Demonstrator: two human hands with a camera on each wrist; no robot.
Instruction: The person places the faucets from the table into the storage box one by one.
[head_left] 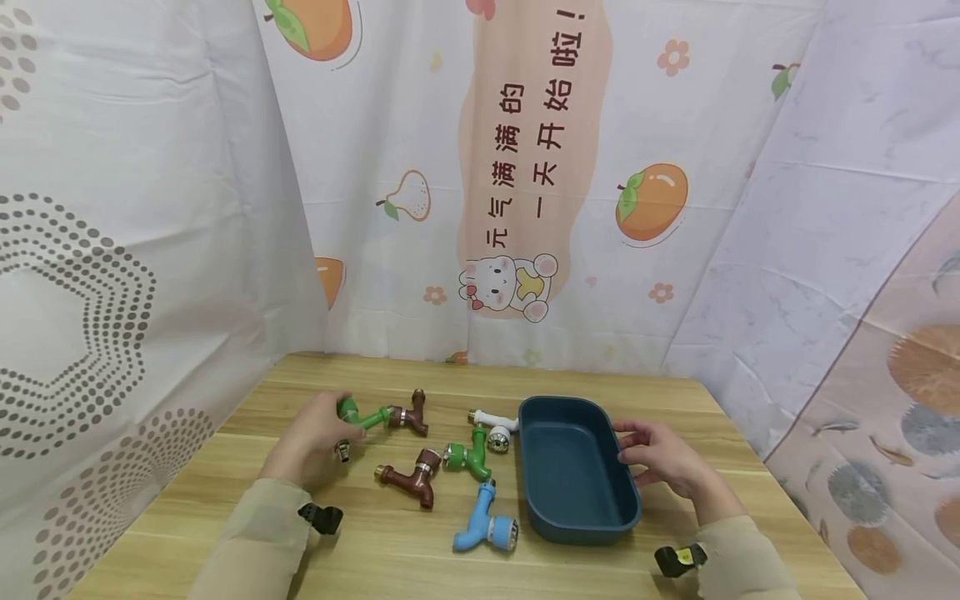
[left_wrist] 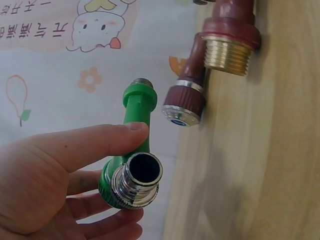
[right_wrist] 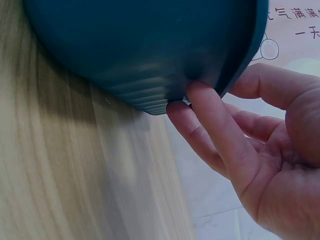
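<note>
My left hand [head_left: 309, 437] pinches a green tap [left_wrist: 136, 112] at the left of the table. In the left wrist view the thumb lies across its green body, with the fingers beneath and a silver spout end toward the camera. Close beyond it lies a brown tap [head_left: 408, 415]. On the right side, my right hand [head_left: 663, 458] reaches to a dark blue plastic basin [head_left: 577, 467]. Its extended fingertips touch the basin's outer wall just below the rim in the right wrist view, and nothing is gripped.
Between the hands lie another brown tap [head_left: 414, 483], a second green tap [head_left: 474, 458], a blue tap [head_left: 477, 527] and a white tap [head_left: 493, 422] close by the basin. A printed curtain [head_left: 420, 283] hangs behind the wooden table [head_left: 375, 558].
</note>
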